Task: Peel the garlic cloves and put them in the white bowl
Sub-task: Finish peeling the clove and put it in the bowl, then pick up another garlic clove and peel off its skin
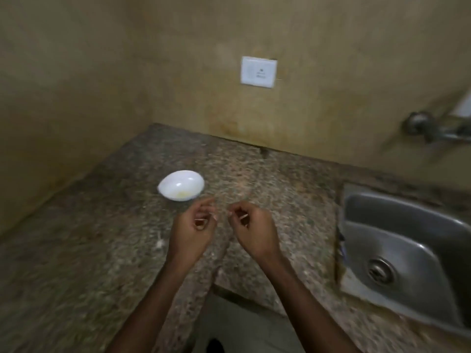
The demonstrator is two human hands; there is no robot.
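Garlic (183, 193) shows only as a small pale yellow smear at the bottom of the white bowl (190, 180), which sits on the desk (96, 263) just beyond my fingertips and slightly to the left. I take that for peeled clove, though the blur keeps me from counting pieces.

My left hand (196, 231) and right hand (252, 229) hover side by side over the desk, near each other but not touching. On both, the fingers are curled in toward the thumb, as they would be when picking at something small. Pale flecks show at the fingertips of each. They could be papery skin, a clove, or only my nails, and I cannot tell which, nor whether either hand truly holds anything.

A whitish scrap (160, 242) lies on the desk to the left of my left wrist, and it looks like shed peel. No unpeeled cloves are visible anywhere.

My judgement is that I am in the peeling step or just at its end, stripping the last skin from a clove. If a clove is in my fingers, the next move calls for a short reach forward and left to drop it over the bowl's rim, letting loose skin fall clear first. The bowl is light and shallow, so I should release from above rather than nudge it.
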